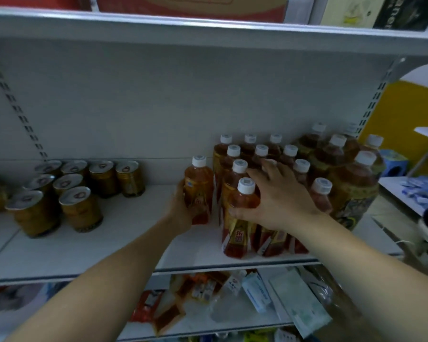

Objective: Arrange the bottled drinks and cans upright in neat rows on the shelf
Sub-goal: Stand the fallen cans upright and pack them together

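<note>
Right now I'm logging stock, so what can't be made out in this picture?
Head view:
Label print on the drink bottles: blurred, too small.
Left hand fingers: hidden behind the single bottle it grips.
Some bottle bodies: covered by the right hand.
Cartons on the top shelf: cut off by the upper edge.

White shelf [124, 245]: bottles [262, 183], cans [67, 191]

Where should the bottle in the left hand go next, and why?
Probably slide the amber plastic tea bottle with a white cap, gripped by the left hand, a little rightward until it touches the block of matching bottles. It stands upright but apart from the block's leftmost row, while the right hand rests on the front bottles, seemingly steadying them.
</note>
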Demonstrator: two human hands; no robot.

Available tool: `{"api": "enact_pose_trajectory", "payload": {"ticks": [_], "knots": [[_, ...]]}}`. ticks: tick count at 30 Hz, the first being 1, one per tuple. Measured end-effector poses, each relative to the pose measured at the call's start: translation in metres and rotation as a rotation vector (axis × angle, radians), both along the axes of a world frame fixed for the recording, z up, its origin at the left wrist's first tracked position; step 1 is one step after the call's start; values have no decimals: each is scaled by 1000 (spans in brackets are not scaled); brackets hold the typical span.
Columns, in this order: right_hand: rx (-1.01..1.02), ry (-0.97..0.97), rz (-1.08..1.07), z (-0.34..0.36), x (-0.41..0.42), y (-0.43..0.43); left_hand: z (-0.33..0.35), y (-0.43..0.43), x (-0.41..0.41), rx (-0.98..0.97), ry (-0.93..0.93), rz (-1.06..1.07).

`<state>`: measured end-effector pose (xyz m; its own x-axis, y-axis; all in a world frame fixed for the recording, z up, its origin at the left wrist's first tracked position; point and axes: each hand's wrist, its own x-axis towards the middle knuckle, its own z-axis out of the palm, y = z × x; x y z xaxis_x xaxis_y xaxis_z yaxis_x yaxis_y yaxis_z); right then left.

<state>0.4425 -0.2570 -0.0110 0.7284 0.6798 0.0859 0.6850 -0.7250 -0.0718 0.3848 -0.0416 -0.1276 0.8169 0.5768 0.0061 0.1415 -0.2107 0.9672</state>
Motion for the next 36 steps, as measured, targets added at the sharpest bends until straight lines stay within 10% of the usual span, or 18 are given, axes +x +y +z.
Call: {"api": "enact_pose_trajectory", "payload": {"ticks": [18,21,26,36], "knots": [[23,57,18,1,2,-1,16,41,71,213,206,13],[33,52,13,1,2,-1,19,-2,32,259,-22,117],[40,99,37,5,3,-2,3,-75,-40,168,19,-312],[152,164,-26,7,28,-3,-6,-123,-28,150,71,-15]]}}
